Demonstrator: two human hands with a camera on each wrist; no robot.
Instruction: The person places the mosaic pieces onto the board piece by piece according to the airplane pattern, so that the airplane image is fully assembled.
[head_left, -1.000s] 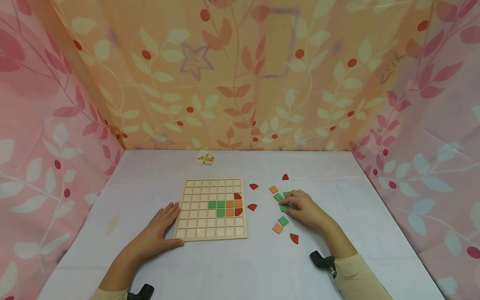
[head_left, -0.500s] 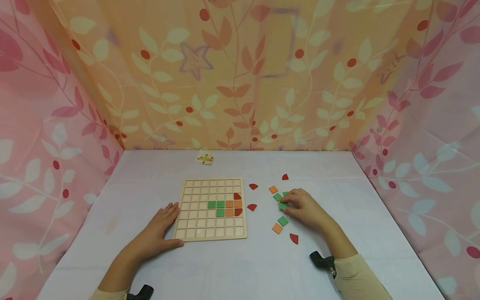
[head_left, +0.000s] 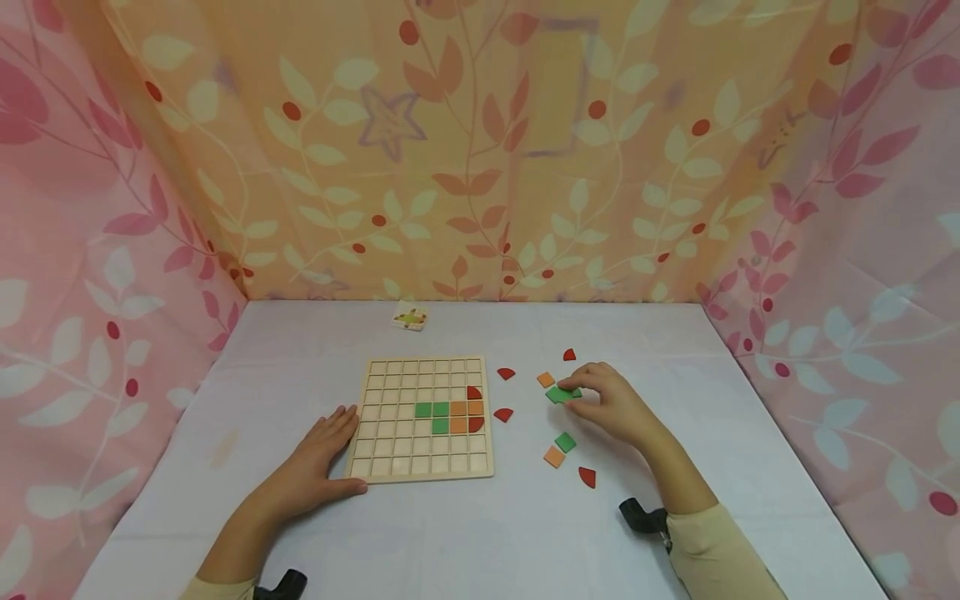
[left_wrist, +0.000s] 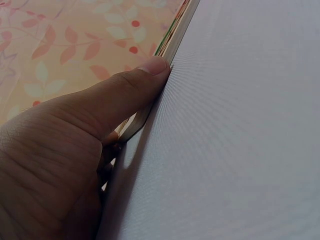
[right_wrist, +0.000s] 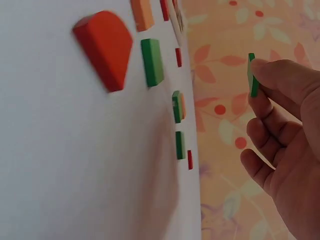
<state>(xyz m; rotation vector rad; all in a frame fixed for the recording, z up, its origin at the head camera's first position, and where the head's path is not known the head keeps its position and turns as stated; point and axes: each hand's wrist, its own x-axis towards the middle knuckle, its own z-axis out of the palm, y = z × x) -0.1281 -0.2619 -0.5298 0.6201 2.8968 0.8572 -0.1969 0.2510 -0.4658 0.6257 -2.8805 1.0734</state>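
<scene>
My right hand [head_left: 611,404] pinches a green square tile [right_wrist: 252,75] between thumb and fingertips, raised off the table in the right wrist view. Below it in the head view lie other green tiles, partly covered by the hand and the held tile. My left hand [head_left: 318,458] rests at the near left corner of a wooden grid board [head_left: 382,417]. Its fingers lie along the left side, and the thumb [left_wrist: 135,85] touches the near edge. Green squares [head_left: 440,409], orange squares [head_left: 458,425] and two red quarter-round pieces [head_left: 476,425] sit in the board's cells.
Right of the board lie loose red quarter-rounds [head_left: 587,477], orange squares [head_left: 554,456] and a green square [head_left: 566,442]. A small picture card [head_left: 410,317] lies at the back of the white table [head_left: 450,542]. Patterned curtains [head_left: 480,167] stand around the table.
My right hand has lifted a green tile from the loose pieces and moved slightly away from me, toward the back. The left hand and the board stay as they were.
</scene>
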